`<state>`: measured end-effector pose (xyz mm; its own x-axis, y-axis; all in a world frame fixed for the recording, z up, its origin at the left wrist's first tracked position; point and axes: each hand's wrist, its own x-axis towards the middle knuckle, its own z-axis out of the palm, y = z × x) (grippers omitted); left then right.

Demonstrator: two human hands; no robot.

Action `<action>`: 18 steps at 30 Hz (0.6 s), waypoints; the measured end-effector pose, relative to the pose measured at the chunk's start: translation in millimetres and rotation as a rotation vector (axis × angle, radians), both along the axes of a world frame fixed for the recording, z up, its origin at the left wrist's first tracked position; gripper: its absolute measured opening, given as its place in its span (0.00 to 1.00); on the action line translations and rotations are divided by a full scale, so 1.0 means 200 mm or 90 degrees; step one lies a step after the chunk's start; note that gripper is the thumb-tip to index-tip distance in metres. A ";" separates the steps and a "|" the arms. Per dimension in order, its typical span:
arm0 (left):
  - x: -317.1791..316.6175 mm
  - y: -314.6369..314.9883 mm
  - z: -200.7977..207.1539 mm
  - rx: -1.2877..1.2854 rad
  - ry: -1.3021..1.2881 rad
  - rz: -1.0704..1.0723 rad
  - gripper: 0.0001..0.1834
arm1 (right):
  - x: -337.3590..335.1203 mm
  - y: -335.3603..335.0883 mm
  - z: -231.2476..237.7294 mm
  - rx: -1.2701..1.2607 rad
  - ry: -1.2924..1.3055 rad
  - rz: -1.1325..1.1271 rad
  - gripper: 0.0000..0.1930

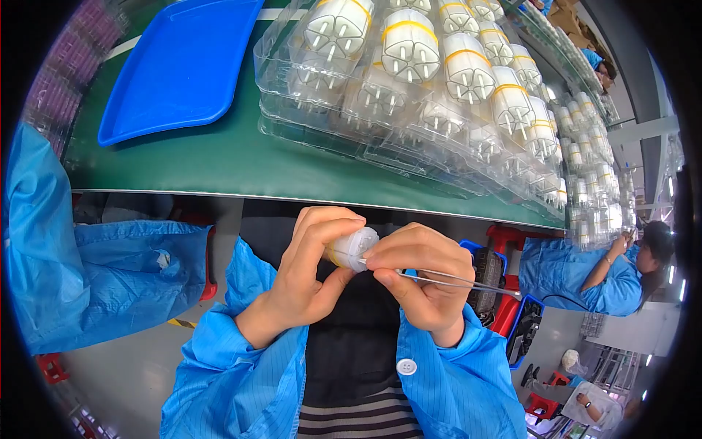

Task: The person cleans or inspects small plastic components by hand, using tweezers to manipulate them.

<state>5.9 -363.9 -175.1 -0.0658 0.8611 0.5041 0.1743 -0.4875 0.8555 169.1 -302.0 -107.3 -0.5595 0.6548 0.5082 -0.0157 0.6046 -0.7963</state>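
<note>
My left hand [303,272] is closed around a small white plastic cylinder [360,245] with a yellow band, its end turned toward my right hand. In my right hand [425,272] is a pair of thin metal tweezers [479,284], lying between the fingers with the shanks pointing out to the right. The right thumb and forefinger pinch at the end face of the cylinder, by a short white pin [363,260]. Both hands are over my lap, just in front of the table edge. My fingers partly hide the cylinder.
Stacked clear plastic trays [314,121] full of white cylinders [412,51] with yellow bands and pins stand on the green table [219,167]. A blue tray [179,69] lies to their left. Co-workers in blue sit at left [139,256] and right [621,282].
</note>
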 end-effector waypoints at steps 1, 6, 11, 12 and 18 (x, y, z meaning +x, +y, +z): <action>0.00 0.00 0.00 -0.013 -0.013 -0.014 0.33 | 0.00 0.00 0.00 0.000 0.000 0.000 0.07; 0.01 -0.01 0.03 -0.066 -0.147 -0.095 0.31 | 0.05 0.01 -0.01 -0.093 0.077 0.003 0.08; 0.01 -0.02 0.04 -0.105 -0.176 -0.155 0.29 | 0.05 0.02 -0.02 -0.042 0.063 0.024 0.09; 0.01 -0.02 0.03 -0.106 -0.176 -0.154 0.29 | 0.04 0.03 -0.02 -0.034 0.064 0.039 0.09; 0.00 -0.02 0.04 -0.111 -0.145 -0.155 0.30 | 0.03 0.04 -0.03 -0.006 0.081 0.056 0.08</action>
